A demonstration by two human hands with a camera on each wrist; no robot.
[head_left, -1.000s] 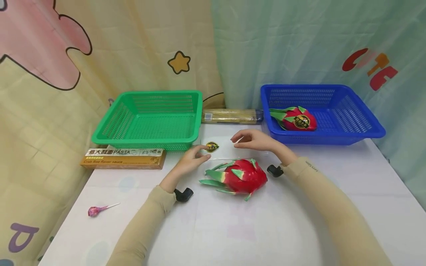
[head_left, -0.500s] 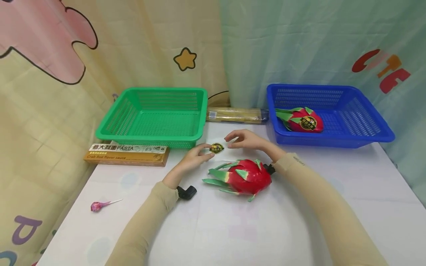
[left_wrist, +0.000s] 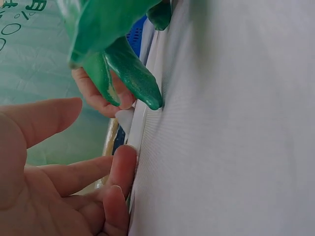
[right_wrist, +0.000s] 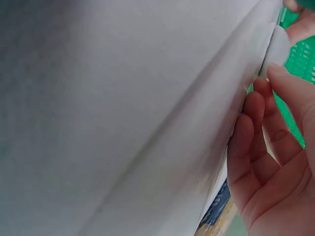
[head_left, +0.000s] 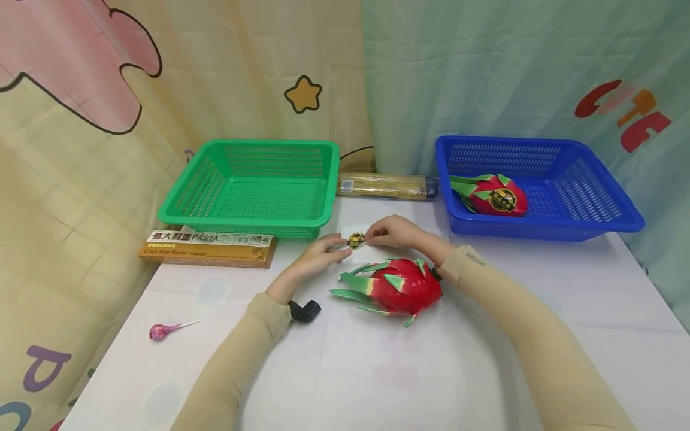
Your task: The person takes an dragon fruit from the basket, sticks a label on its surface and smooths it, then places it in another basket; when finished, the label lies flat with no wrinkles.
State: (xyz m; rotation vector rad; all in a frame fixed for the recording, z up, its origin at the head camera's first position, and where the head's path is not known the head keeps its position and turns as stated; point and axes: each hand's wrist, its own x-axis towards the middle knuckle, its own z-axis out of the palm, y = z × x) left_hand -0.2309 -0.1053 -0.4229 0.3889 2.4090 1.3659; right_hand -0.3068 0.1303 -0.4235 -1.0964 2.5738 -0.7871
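Note:
A small black-and-gold sticker [head_left: 356, 240] lies between both hands in the head view. My right hand [head_left: 396, 232] pinches its right edge between thumb and finger; the right wrist view shows the sticker's pale underside [right_wrist: 277, 47] tilted up off the surface. My left hand [head_left: 318, 256] rests at the sticker's left side, its thumb held apart from the fingers. Closer to me lies a red dragon fruit [head_left: 405, 287] with green leaf tips, on the white table, touched by neither hand. Its leaves partly cover the right hand [left_wrist: 96, 93] in the left wrist view.
Back left stands a green basket [head_left: 329, 209], with a pasta box [head_left: 207, 254] before it. A blue basket [head_left: 544, 226] at back right holds another dragon fruit [head_left: 498, 194]. A wrapped yellow pack [head_left: 385, 185] lies between the baskets. A lollipop [head_left: 164, 330] lies at left.
My right hand has moved left to the sticker and now pinches its edge. The left hand has stayed beside the sticker. The head view has shifted slightly.

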